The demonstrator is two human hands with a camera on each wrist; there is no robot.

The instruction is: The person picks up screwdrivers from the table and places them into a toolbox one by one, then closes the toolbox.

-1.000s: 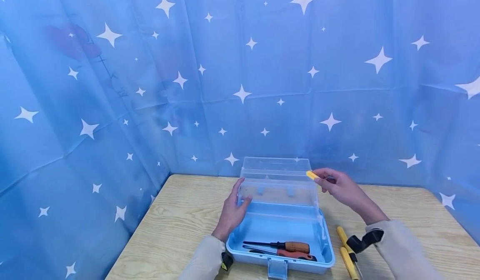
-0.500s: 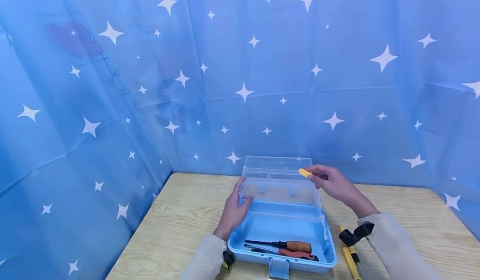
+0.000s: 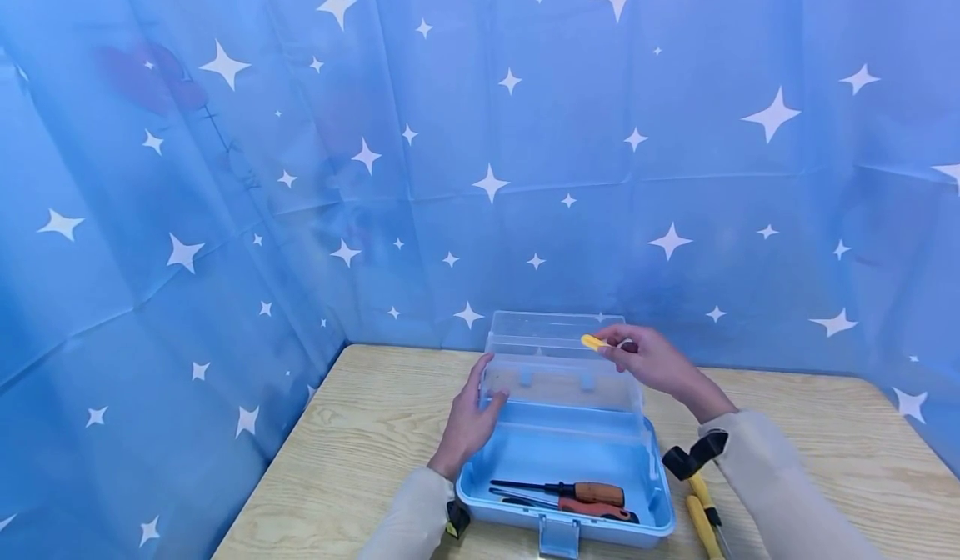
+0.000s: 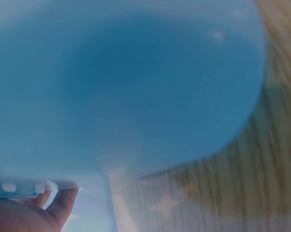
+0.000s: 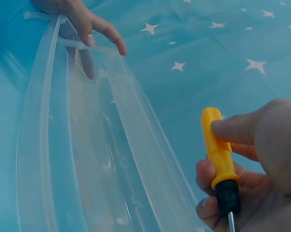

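Observation:
My right hand [image 3: 651, 364] holds a screwdriver with a yellow handle [image 5: 217, 145], raised in front of the upright lid. Its thumb presses along the handle, and the black collar and metal shaft point back toward the wrist. A light-blue toolbox [image 3: 555, 453] stands open on the table. The left hand [image 3: 468, 427] grips the left edge of its clear hinged lid [image 3: 558, 389], thumb on the inner side. Inside the box lie a wooden-handled screwdriver [image 3: 597, 493] and a red-handled screwdriver [image 3: 592, 508]. In the left wrist view, the box's blue wall [image 4: 159, 96] fills most of the picture.
Right of the box, two yellow-handled tools [image 3: 702, 527] lie on the wooden table [image 3: 360, 435], partly under the right forearm. The box's front latch [image 3: 558, 537] hangs down. A blue star-patterned curtain [image 3: 420, 235] rises behind the table.
My right hand has moved left with the yellow-handled screwdriver, from the lid's right edge to in front of it. The left hand keeps its place on the lid. The head view has shifted slightly.

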